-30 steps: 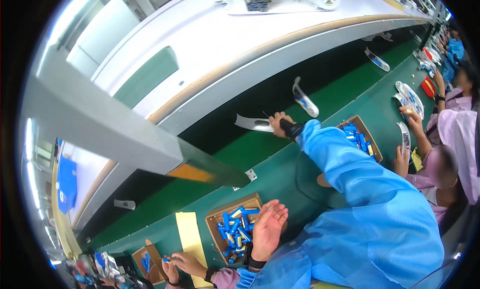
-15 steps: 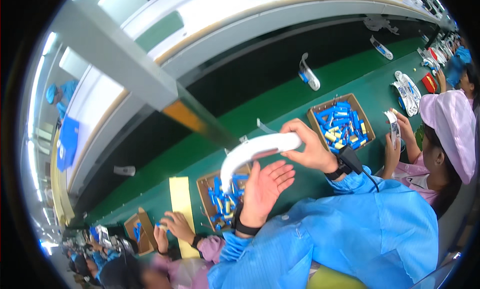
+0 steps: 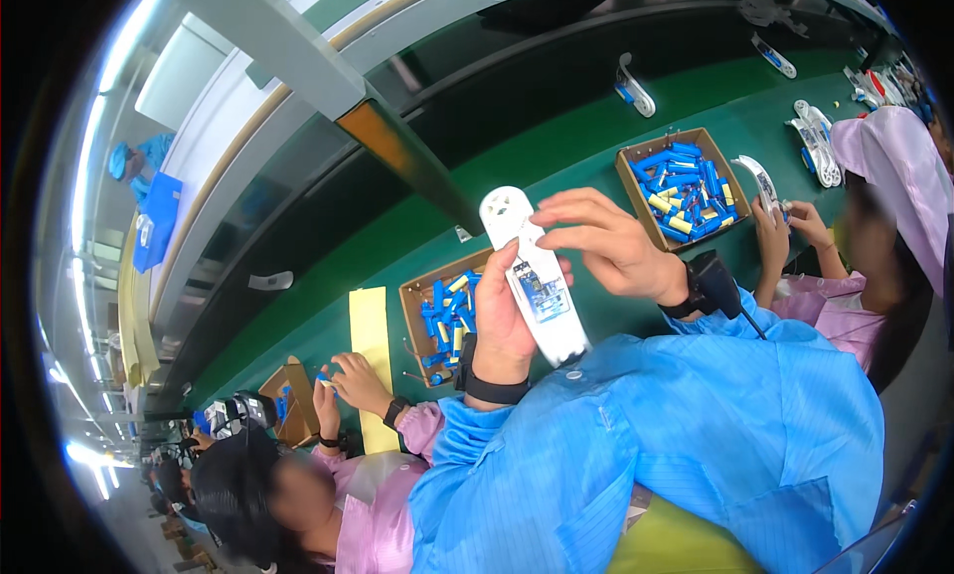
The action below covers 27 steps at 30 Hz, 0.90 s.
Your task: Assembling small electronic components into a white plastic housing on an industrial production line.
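A white, curved plastic housing [image 3: 558, 330] is tilted in front of me, its inner side facing up. A blue circuit board [image 3: 543, 294] shows inside it, and its rounded end points away from me. My left hand [image 3: 500, 321] is closed around the housing's left side, thumb along the edge. My right hand [image 3: 621, 251] reaches over from the right, fingers stretched and apart, fingertips at the housing just below the rounded end. Whether they touch it I cannot tell. The right thumb is mostly hidden.
Cardboard boxes of blue and yellow cylindrical cells stand left [image 3: 415, 321] and right [image 3: 715, 147] on the green conveyor [image 3: 556, 166]. A yellow strip [image 3: 368, 326] lies further left. A metal post [image 3: 388, 147] rises ahead. Co-workers in pink sit on both sides, one holding a white housing [image 3: 760, 181].
The housing has turned over to show its inside and come lower. My left hand, open before, now grips it. My right hand has let go of its end and spread its fingers.
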{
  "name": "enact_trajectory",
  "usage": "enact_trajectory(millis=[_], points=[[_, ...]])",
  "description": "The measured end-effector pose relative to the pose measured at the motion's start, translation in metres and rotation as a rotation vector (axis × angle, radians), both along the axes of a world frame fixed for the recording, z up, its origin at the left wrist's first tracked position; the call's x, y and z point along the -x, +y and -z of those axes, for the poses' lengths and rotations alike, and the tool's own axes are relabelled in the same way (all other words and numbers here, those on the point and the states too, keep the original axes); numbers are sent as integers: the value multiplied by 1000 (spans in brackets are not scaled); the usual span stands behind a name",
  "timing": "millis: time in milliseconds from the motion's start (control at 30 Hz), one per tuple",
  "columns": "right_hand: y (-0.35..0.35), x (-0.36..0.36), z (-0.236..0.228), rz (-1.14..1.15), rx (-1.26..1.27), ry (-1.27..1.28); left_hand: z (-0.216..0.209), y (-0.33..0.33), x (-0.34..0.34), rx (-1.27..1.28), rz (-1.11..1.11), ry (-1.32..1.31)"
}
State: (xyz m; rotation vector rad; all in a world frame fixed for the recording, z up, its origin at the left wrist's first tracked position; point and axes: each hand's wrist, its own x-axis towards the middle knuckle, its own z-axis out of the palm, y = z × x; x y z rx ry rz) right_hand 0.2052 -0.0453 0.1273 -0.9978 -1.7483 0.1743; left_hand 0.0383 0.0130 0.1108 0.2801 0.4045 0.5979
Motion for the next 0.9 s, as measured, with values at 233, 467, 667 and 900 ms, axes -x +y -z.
enact_trajectory(millis=[233,467,667,900], points=[[-17,8,-14,33,13,-37,-8,-15,10,-71,40,-53],[3,-33,-44,-515,632,-302,-27,-21,19,-213,511,2],[-3,-18,0,7,533,598,3,-2,19,-578,72,59],[-18,35,11,332,217,246,-13,-25,-4,-398,-318,14]])
